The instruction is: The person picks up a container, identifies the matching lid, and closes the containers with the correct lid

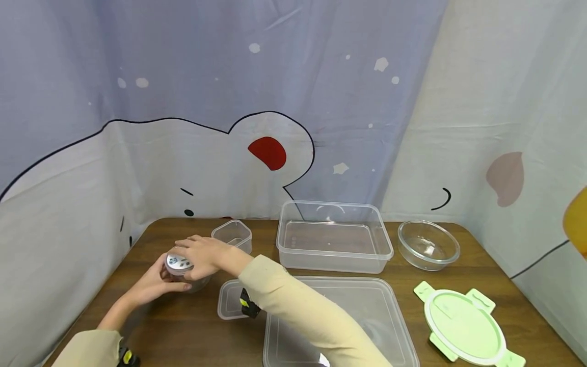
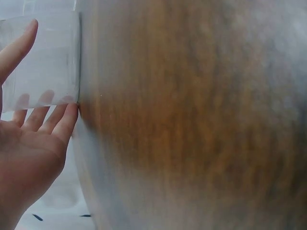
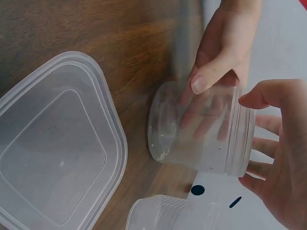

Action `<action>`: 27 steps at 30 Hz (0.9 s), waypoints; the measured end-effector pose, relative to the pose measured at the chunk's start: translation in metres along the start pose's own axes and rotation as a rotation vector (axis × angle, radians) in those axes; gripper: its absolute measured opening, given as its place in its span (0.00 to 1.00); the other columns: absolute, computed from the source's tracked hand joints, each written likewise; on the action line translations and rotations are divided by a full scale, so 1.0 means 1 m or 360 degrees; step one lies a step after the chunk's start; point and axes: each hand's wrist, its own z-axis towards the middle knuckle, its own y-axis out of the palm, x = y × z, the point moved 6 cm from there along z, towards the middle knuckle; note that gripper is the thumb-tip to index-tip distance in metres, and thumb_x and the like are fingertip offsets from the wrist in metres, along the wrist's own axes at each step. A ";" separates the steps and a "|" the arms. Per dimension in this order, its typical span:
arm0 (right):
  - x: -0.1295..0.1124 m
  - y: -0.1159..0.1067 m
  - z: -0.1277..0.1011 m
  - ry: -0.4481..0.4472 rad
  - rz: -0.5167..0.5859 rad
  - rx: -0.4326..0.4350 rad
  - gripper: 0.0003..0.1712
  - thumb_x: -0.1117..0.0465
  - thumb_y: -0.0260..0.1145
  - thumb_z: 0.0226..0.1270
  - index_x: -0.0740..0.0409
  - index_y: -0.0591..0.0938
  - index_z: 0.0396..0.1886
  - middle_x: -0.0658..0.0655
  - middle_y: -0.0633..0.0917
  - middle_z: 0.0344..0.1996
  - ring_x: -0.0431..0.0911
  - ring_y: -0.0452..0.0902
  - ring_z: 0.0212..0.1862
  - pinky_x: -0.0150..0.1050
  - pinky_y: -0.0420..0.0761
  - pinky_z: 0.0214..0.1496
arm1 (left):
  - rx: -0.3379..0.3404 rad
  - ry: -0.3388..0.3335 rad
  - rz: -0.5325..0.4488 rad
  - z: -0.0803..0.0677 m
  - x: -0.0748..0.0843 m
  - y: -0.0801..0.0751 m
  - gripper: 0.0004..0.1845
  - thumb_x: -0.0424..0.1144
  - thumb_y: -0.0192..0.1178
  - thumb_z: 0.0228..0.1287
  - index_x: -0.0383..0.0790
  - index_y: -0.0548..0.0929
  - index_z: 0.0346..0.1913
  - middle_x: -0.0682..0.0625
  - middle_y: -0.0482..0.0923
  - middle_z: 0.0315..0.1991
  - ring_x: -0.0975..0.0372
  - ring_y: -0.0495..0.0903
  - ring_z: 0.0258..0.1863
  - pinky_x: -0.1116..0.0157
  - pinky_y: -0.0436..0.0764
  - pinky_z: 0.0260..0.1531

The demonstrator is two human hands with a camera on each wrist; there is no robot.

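A clear round jar (image 3: 192, 155) stands upright at the left of the table, its screw lid (image 1: 177, 262) marked with a pale label bearing dark print. My left hand (image 1: 149, 283) holds the jar's body from the side, the thumb on one face and fingers round the other. From above, my right hand (image 1: 204, 256) grips the lid's rim, with its thumb on one edge and fingertips on the opposite one. Through the clear wall I see no large contents, only small pale specks near the base. In the left wrist view the jar (image 2: 53, 57) shows only in part.
Behind the jar is a small open clear container (image 1: 233, 237); its likely lid (image 1: 229, 300) lies nearer. A large clear box (image 1: 335, 260) and round glass bowl (image 1: 428, 262) stand at the back. A large flat lid (image 1: 376, 311) and green clip lid (image 1: 465, 326) lie in front.
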 end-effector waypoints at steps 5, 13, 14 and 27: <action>-0.003 -0.004 0.000 0.0063 -0.0098 0.0049 0.39 0.36 0.59 0.61 0.34 0.62 0.72 0.44 0.65 0.71 0.38 0.65 0.66 0.31 0.73 0.60 | 0.0015 -0.0033 0.0011 0.000 -0.002 -0.001 0.51 0.33 0.69 0.54 0.26 0.44 0.71 0.26 0.59 0.66 0.87 0.68 0.49 0.80 0.75 0.47; -0.009 -0.014 0.000 0.0264 -0.0283 0.0148 0.32 0.31 0.58 0.59 0.37 0.74 0.61 0.41 0.79 0.49 0.36 0.73 0.44 0.28 0.77 0.40 | 0.0040 -0.0048 0.0024 0.000 -0.001 0.000 0.50 0.32 0.69 0.55 0.26 0.45 0.71 0.26 0.59 0.66 0.88 0.67 0.48 0.79 0.77 0.46; -0.010 -0.014 0.000 0.0287 -0.0300 0.0171 0.31 0.31 0.57 0.59 0.38 0.75 0.59 0.41 0.79 0.46 0.36 0.73 0.42 0.28 0.77 0.39 | 0.0056 -0.0060 0.0039 0.000 -0.001 0.001 0.49 0.33 0.69 0.55 0.26 0.46 0.70 0.26 0.59 0.66 0.89 0.67 0.48 0.80 0.76 0.46; -0.006 -0.012 0.000 0.0593 -0.0320 0.0283 0.46 0.15 0.49 0.48 0.35 0.71 0.60 0.42 0.77 0.47 0.37 0.75 0.47 0.31 0.75 0.46 | 0.0151 -0.0157 0.0350 -0.002 0.003 -0.001 0.47 0.42 0.71 0.54 0.29 0.52 0.68 0.34 0.69 0.59 0.74 0.72 0.46 0.75 0.75 0.44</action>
